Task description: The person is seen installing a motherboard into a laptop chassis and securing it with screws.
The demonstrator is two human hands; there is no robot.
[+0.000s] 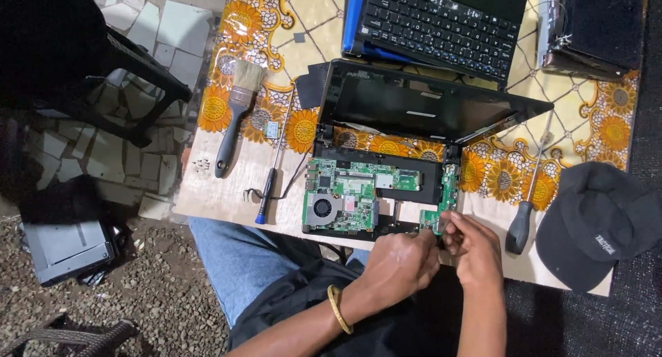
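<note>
Both hands meet at lower centre: left hand (pixel 400 264) steadies the opened laptop (pixel 376 195), right hand (pixel 472 250) pinches its small green board (pixel 445 198) edge; screwdriver (pixel 527 205) parked just right

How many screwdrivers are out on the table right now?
2. A blue-handled screwdriver lies left of the opened laptop base, beside the paintbrush. A black-handled screwdriver lies to its right, next to the black cap. Others may be hidden.
</note>
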